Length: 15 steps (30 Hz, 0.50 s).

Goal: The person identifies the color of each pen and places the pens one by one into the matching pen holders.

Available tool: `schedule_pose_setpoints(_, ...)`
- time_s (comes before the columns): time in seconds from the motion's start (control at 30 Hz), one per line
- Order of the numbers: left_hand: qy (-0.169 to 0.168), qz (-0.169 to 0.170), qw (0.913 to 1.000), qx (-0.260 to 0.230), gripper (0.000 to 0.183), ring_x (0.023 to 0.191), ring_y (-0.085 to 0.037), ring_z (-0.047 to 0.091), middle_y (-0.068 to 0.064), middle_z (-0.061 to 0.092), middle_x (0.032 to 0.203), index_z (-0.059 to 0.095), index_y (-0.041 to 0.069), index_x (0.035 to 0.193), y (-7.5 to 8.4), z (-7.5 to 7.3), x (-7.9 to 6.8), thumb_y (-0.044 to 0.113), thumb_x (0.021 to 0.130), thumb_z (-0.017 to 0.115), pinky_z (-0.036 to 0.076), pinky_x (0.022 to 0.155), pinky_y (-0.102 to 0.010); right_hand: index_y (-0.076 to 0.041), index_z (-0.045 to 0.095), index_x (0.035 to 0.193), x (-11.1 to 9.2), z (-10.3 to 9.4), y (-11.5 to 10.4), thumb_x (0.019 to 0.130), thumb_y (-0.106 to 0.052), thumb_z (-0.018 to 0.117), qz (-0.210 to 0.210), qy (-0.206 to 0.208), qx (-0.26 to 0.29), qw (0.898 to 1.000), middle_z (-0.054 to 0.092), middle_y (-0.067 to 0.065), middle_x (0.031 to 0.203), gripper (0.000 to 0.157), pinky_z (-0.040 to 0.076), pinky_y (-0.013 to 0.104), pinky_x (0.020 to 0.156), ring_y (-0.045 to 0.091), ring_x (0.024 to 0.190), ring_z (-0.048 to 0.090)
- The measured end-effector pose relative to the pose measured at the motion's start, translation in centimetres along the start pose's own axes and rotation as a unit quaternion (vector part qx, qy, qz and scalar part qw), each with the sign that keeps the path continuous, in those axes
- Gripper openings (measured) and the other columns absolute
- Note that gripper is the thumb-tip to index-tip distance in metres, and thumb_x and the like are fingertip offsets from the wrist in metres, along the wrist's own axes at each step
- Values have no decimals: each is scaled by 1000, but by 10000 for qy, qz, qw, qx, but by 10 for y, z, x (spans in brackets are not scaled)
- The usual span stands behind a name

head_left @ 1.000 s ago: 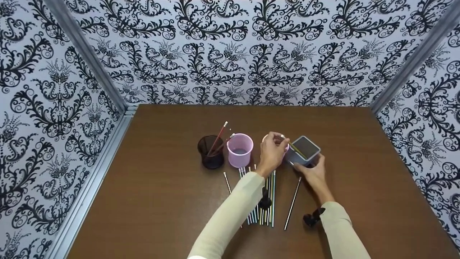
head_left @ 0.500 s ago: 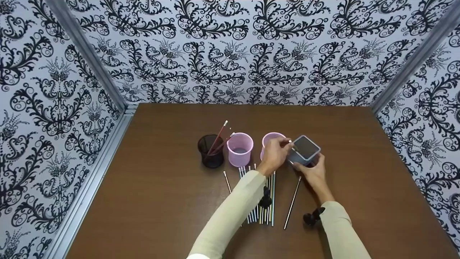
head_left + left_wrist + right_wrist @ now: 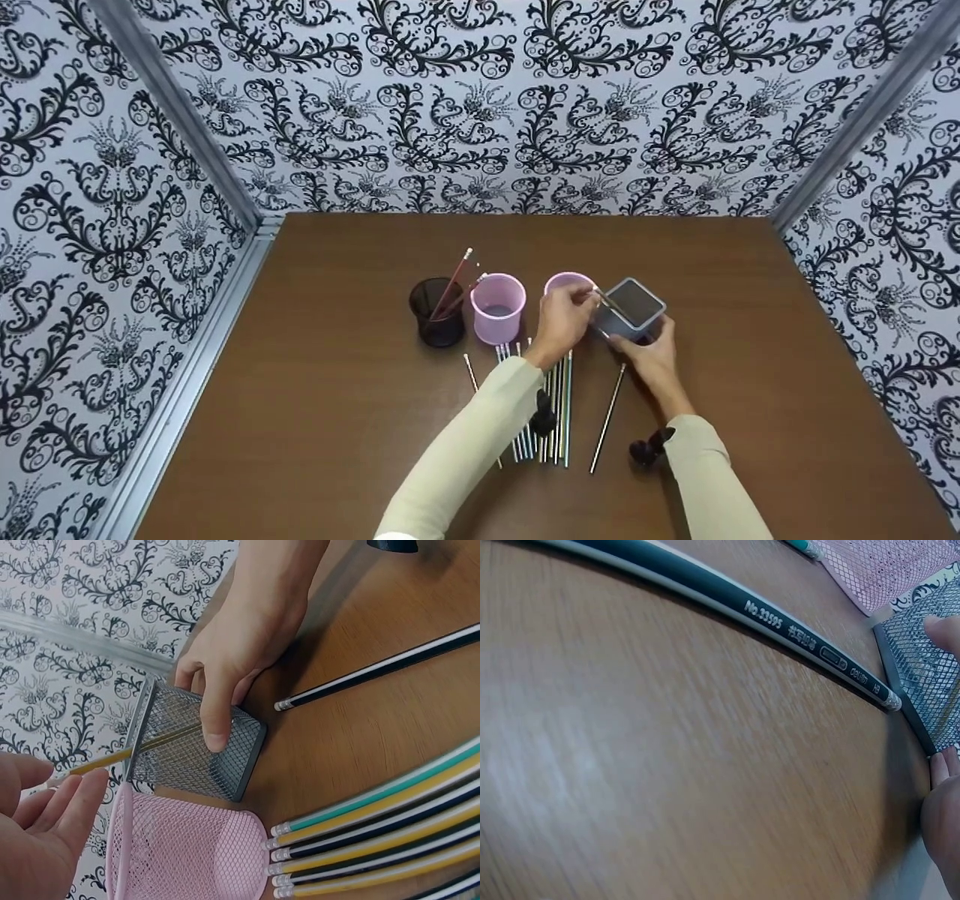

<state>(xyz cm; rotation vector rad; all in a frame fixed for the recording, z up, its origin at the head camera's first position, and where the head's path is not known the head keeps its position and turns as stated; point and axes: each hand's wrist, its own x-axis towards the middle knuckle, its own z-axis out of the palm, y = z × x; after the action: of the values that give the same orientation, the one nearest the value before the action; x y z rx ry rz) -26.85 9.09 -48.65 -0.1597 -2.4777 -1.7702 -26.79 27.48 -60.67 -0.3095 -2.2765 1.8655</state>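
My right hand (image 3: 651, 356) holds a grey square mesh pencil holder (image 3: 176, 757), its thumb (image 3: 216, 716) along one side and the other fingers partly hidden behind. A yellow pencil (image 3: 112, 757) leans in that holder, its lower part showing through the mesh. At its eraser end my left hand (image 3: 566, 315) pinches the pencil between thumb and fingers. Directly beside the holder stands a pink round mesh holder (image 3: 191, 847), partly covered by the left hand in the head view. A black-and-white striped pencil (image 3: 780, 626) lies on the table near the right hand.
A second pink holder (image 3: 498, 326) stands left of the hands, next to a black mesh holder (image 3: 439, 334) with red pencils (image 3: 452, 285). Several striped pencils (image 3: 375, 817) lie side by side below the left forearm. A lone pencil (image 3: 471, 373) lies further left on the brown table (image 3: 337, 412).
The left hand and the pencil's eraser end dipped toward the grey holder, then shifted back slightly left. The right hand keeps its hold, and the head view has shifted a little.
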Motion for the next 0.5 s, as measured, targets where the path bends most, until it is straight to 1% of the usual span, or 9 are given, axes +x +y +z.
schedule_pose_setpoints(0.07,10,-192,9997,-163,24,69,-17,73,-11,78,93,73,0,114,0,-3,-1,7,91,69,52,55,-14,-1,24,148,0,1,-1,78,-8,84,11,36,-111,9999,43,22,148,93,32,33,114,29,136,44)
schedule_pose_setpoints(0.13,15,-389,9986,-351,26,68,-25,74,-13,78,91,72,0,116,-1,-6,-2,5,91,68,53,50,-17,0,23,149,0,2,-2,78,-6,83,8,25,-80,10000,43,23,148,92,34,29,111,29,135,45)
schedule_pose_setpoints(0.2,43,-452,9980,-433,27,70,-30,75,-14,77,89,70,0,117,-4,-9,-4,3,90,66,53,48,-19,0,23,149,0,3,-3,79,-4,82,7,19,-10,10000,43,23,147,92,35,23,107,28,133,46)
schedule_pose_setpoints(0.23,55,-406,9982,-440,27,72,-32,75,-15,77,90,70,0,116,-6,-11,-5,2,89,65,54,47,-20,-1,23,149,0,4,-3,79,-3,82,0,14,36,10000,43,23,147,92,35,21,105,28,133,46)
schedule_pose_setpoints(0.27,58,-313,9988,-385,26,73,-31,75,-15,77,89,70,-1,114,-8,-14,-7,1,89,64,54,50,-20,-1,22,150,-1,4,-4,79,-3,81,-1,0,60,10000,43,23,147,92,36,20,104,28,133,46)
schedule_pose_setpoints(0.33,87,-79,9998,-137,24,76,-25,75,-14,77,91,70,-1,111,-13,-19,-11,1,88,64,55,57,-18,-1,22,151,-1,3,-3,78,-3,82,9,-14,75,10000,43,24,147,94,36,20,103,28,133,46)
schedule_pose_setpoints(0.4,82,112,9999,18,21,77,-20,73,-14,77,92,69,-2,108,-20,-23,-17,1,87,64,55,63,-18,-1,22,151,-1,2,-2,78,-4,82,21,11,29,10000,44,24,148,94,36,22,105,29,133,47)
schedule_pose_setpoints(0.43,89,188,9997,131,20,78,-17,72,-14,76,92,70,-2,106,-24,-25,-20,2,87,64,54,66,-17,-1,23,151,-1,1,-2,78,-4,83,34,34,-12,10000,44,24,148,94,36,23,106,29,134,47)
schedule_pose_setpoints(0.5,58,220,9996,188,17,79,-14,70,-13,75,92,69,-1,104,-30,-28,-26,3,88,65,54,68,-17,-1,24,151,0,0,0,78,-5,83,25,79,-75,9999,45,24,147,94,36,26,108,30,134,47)
